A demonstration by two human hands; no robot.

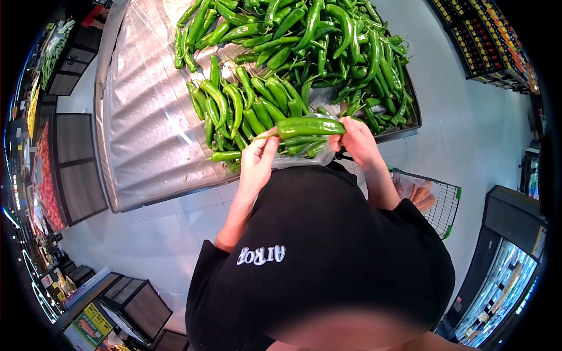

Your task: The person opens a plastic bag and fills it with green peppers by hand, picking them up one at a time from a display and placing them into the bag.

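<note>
A long green chili pepper [310, 127] is stretched level between my two hands, over the near edge of the pepper heap. My left hand [257, 158] is closed in a pinch on its stem end. At the other end, the fingers of my right hand [358, 140] are closed round the pepper's tip. Just below it, a clear plastic bag [324, 157] with several green peppers in it lies close to my right hand. Loose green peppers [222, 108] lie right beyond my left hand.
A large heap of green peppers [363, 52] covers the far and right part of the display stand [146, 134]. A wire shopping cart [442, 205] with a bagged item stands to my right. Produce bins [73, 164] line the left, shelves [489, 41] the upper right.
</note>
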